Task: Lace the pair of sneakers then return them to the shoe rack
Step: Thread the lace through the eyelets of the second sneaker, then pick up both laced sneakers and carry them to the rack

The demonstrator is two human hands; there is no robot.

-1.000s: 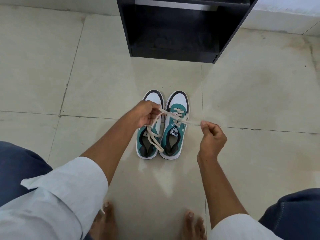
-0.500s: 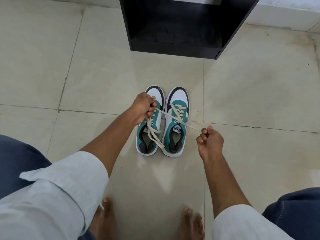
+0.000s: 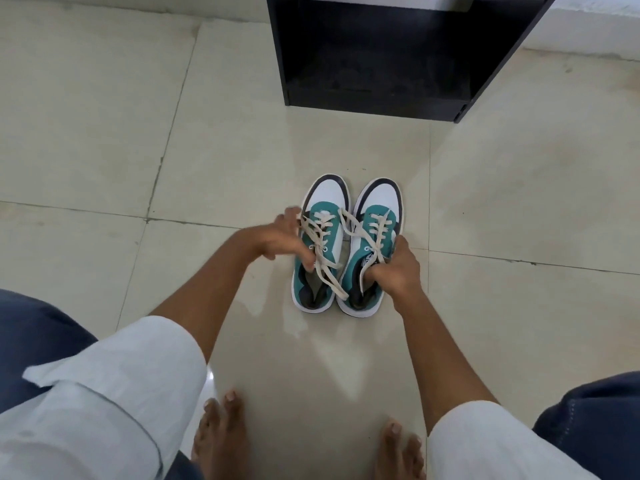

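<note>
Overhead, largest first: pale tiled floor point(image 3: 104, 133), carrying everything listed. Black shoe rack point(image 3: 381, 53), open-fronted, at the floor's far edge, its lowest shelf bare in view, well apart from the shoes. Two rolled white sleeves and blue trouser legs at the near corners; bare feet at the near edge. Left sneaker point(image 3: 320, 244) and right sneaker point(image 3: 374, 244), teal and white with dark toe rims, side by side and touching at mid-floor, toes toward the rack. Left hand point(image 3: 277, 240), fingers curled at the left sneaker's outer side, closed on its cream laces point(image 3: 323, 258). Right hand point(image 3: 394, 268), clamped on the right sneaker's collar, fingers inside the opening. Loose lace ends trail across both tongues.
</note>
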